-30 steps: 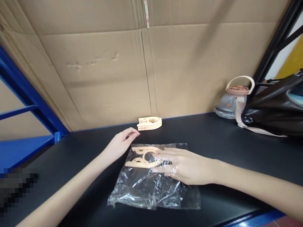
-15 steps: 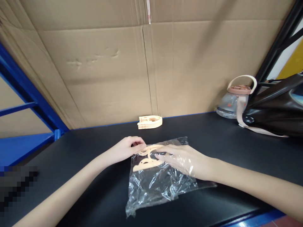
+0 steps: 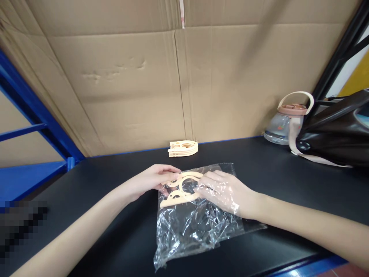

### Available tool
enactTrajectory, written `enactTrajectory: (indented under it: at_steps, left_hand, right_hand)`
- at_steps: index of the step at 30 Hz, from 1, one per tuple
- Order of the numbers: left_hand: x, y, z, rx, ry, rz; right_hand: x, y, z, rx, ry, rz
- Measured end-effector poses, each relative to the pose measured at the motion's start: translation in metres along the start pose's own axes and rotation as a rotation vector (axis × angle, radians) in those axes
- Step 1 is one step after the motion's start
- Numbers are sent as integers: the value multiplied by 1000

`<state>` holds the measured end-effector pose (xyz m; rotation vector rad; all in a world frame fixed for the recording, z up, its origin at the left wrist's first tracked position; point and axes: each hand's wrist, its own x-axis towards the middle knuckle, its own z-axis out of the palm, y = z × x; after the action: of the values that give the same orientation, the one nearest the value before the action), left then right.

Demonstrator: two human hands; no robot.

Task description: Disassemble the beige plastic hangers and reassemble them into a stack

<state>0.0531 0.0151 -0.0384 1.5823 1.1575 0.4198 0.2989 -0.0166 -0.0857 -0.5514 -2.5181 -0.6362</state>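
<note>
A clear plastic bag (image 3: pixel 187 234) lies crinkled on the black tabletop. Within its upper part is a cream folding hanger (image 3: pixel 180 199) with curved, cut-out arms. My left hand (image 3: pixel 160 179) grips the bag's upper left edge and the hanger's end there, thumb on top and some fingers beneath. Clear film covers my right hand (image 3: pixel 220 190), which is inside the bag with its bent fingers closed on the hanger's right end. Behind the bag, near the cardboard, sits a stack of cream hangers (image 3: pixel 183 149).
A clear bottle (image 3: pixel 284 125) with a pink lid and strap stands at the back right, beside a shiny black bag (image 3: pixel 337 134). Upright cardboard (image 3: pixel 129 88) backs the black table (image 3: pixel 115 169). A blue metal frame (image 3: pixel 37 104) rises at the left.
My left fingers have moved under the bag's edge and closed on it. My right fingers have curled in from a flatter pose. Bag and hanger have shifted slightly.
</note>
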Motion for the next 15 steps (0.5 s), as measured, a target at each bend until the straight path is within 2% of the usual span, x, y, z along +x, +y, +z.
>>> enactTrajectory:
  at_steps: [3,6,11,15]
  left_hand:
    - [-2,3,1,-61,-42,-52]
    - [-4,7,3,-4,-90,-33]
    - [-5,8,4,100,-69,-44]
    - [-4,4,-8,148,-32,-47]
  right_hand:
    - [-1,-1,0,-6,0,-17]
    - [-4,-1,1,-2,-19,5]
    - [-2,-1,-3,119,8,36]
    - [2,4,-15,261,10,113]
